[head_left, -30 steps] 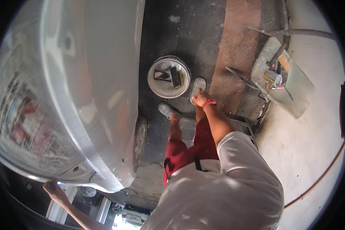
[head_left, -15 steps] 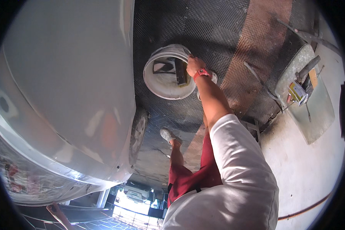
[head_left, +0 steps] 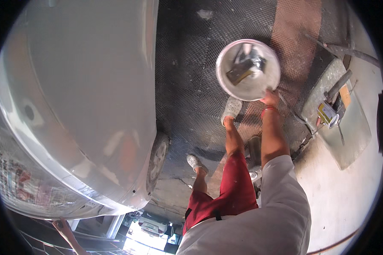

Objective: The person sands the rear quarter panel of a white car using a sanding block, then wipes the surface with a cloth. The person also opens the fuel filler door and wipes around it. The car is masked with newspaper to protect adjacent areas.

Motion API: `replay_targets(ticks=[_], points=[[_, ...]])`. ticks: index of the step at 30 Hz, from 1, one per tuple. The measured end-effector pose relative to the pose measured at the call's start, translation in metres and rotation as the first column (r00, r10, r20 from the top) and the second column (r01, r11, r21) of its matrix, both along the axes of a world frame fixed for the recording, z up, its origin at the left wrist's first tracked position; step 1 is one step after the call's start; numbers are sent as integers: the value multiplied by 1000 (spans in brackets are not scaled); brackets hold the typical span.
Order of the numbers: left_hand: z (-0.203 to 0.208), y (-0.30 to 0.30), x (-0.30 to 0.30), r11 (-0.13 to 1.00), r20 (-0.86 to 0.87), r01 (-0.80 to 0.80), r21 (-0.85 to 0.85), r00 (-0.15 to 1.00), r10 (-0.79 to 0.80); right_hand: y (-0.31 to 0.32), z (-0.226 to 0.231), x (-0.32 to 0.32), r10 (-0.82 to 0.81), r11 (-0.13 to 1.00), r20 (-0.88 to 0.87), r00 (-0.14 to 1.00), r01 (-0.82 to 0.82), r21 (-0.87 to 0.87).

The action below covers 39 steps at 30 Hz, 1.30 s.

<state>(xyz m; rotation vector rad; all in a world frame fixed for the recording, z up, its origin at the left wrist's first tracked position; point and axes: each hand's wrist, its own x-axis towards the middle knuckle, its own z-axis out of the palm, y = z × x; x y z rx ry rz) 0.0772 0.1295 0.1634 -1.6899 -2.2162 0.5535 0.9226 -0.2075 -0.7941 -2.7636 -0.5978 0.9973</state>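
Right hand (head_left: 270,98) curled shut on bucket (head_left: 259,86) rim: best held level; left hand (head_left: 63,228) beside car (head_left: 93,85), finger spread unclear

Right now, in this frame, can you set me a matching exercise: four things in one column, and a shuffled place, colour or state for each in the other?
Things:
1. bucket
2. shorts
3. can
4. left hand

Places, colours or states:
A. red
B. at the edge of the car
C. gripped at the rim by the right hand
D. on the pale panel

Pairs: 1-C, 2-A, 3-D, 4-B
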Motion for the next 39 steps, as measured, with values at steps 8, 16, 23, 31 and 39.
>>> replay_targets(ticks=[8,16,23,31,39], points=[[-34,-18,63,990,217,-60,129,976,30,-40,-8,93,-467,427,-850,246,904,27],[-55,-32,98,931,209,-23,364,976,-58,24,163,38,-272,929,-629,728,369,26],[-42,-36,117,872,116,81,482,981,-155,47,309,8,-17,997,-620,785,56,44],[-23,-3,110,692,14,267,670,928,-372,80,420,53,-13,990,-470,883,77,118],[7,43,113,642,77,284,713,878,-473,103,476,79,-185,981,-491,852,190,-41]])
